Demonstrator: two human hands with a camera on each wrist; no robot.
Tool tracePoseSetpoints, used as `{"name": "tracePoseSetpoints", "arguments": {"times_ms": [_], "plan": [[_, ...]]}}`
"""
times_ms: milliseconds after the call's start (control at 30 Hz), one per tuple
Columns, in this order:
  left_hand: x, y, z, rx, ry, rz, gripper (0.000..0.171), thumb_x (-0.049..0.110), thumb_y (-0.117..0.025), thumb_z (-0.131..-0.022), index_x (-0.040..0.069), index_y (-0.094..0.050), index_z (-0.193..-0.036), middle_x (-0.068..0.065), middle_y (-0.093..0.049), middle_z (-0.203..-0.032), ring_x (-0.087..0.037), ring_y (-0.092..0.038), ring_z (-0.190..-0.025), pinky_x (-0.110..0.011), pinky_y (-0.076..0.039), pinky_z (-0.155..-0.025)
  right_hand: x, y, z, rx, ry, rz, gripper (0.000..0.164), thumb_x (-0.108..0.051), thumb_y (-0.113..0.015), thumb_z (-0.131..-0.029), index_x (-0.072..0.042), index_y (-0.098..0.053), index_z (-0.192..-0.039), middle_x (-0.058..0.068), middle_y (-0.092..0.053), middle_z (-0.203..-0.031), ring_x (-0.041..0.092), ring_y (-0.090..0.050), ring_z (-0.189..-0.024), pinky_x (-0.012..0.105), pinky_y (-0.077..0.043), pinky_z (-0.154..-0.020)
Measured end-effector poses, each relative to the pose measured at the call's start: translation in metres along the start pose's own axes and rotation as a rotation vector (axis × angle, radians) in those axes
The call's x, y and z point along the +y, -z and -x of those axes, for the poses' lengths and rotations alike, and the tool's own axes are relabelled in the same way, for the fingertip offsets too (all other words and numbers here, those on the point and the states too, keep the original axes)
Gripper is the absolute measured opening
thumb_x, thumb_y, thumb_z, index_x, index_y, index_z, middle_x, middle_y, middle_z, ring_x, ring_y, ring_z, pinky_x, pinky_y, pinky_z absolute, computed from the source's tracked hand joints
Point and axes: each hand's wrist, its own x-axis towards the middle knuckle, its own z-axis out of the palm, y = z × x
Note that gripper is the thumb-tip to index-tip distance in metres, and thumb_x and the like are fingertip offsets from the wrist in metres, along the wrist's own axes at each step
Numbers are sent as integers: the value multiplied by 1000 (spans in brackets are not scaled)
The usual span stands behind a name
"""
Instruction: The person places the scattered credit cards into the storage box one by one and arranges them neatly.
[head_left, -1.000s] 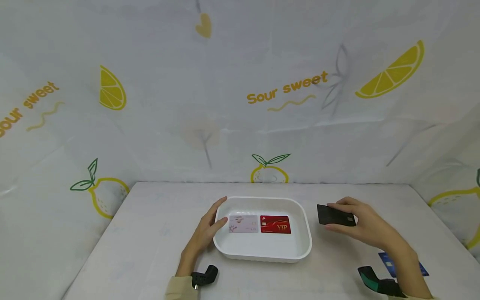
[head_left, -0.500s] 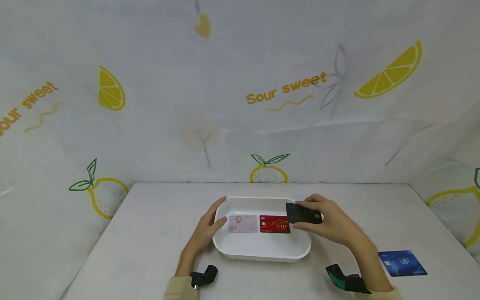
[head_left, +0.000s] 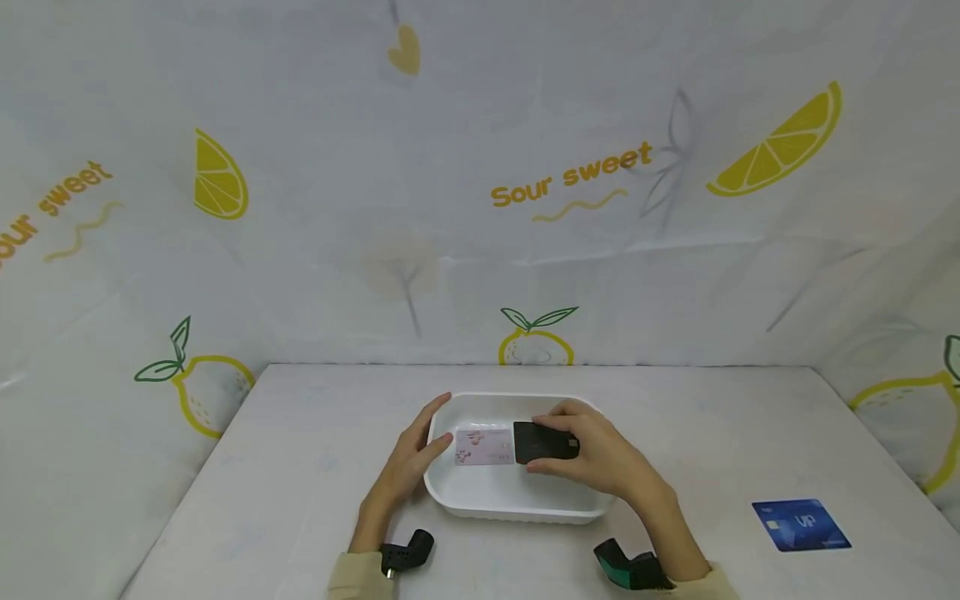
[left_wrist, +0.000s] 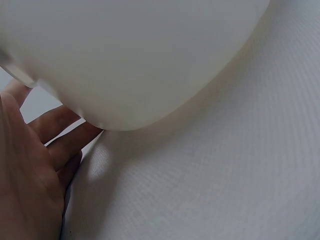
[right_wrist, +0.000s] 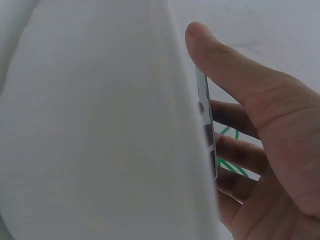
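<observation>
Centrally, the right hand (head_left: pixel 600 450) pinched a black card (head_left: pixel 538 442) over the white tray (head_left: pixel 487 492), at three o'clock from the pale pink card (head_left: pixel 484 447), while the left hand (head_left: pixel 407 462) gripped the tray at nine o'clock, so keeping card level and tray steady seemed wisest.

A black card (head_left: pixel 535 442) is held above the white tray (head_left: pixel 517 494).

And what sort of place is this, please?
Probably a small booth set up for recording: a lemon-printed sheet backs a plain white table, and the black wrist-worn devices suggest filming.
</observation>
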Motion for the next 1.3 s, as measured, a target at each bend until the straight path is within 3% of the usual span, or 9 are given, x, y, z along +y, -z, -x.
{"name": "tracePoseSetpoints", "arguments": {"times_ms": [233, 467, 800, 1033, 1300], "plan": [[1, 1, 0, -6, 4, 16, 63, 28, -55, -100, 21, -37, -159, -13, -36, -166, -39, -39, -151, -60, -35, -118, -13, -29, -11, 34, 24, 5, 62, -41, -90, -74, -3, -75, -121, -2, -68, -101, 11, -60, -92, 25, -50, -78], [0, 2, -1, -17, 7, -9, 62, 28, -55, -101, 22, -36, -160, -11, -38, -165, -36, -45, -148, -53, -41, -115, -24, -50, -18, 16, -14, -3, 65, -42, -92, -71, -1, -76, -119, -1, -70, -101, 12, -63, -91, 28, -53, -80], [-1, 4, -1, -42, -7, -4, 62, 27, -55, -102, 22, -34, -160, -10, -37, -165, -33, -41, -151, -48, -35, -120, -31, -66, -22, -82, -60, -54, 64, -40, -92, -72, -1, -75, -120, 5, -72, -110, 17, -64, -100, 41, -55, -90], [-3, 4, -1, -34, -21, -3, 61, 25, -55, -101, 20, -36, -159, -15, -46, -159, -34, -54, -137, -31, -49, -103, -33, -68, -24, -168, -56, -66, 57, -37, -93, -72, -1, -77, -115, 2, -70, -100, 11, -53, -87, 24, -41, -71], [-3, 4, -2, -39, -18, 8, 61, 25, -55, -102, 19, -36, -159, -15, -47, -158, -34, -53, -137, -29, -48, -104, -35, -72, -27, -184, -30, -48, 51, -36, -93, -72, -4, -80, -110, 2, -71, -95, 11, -54, -83, 24, -41, -70]]}}
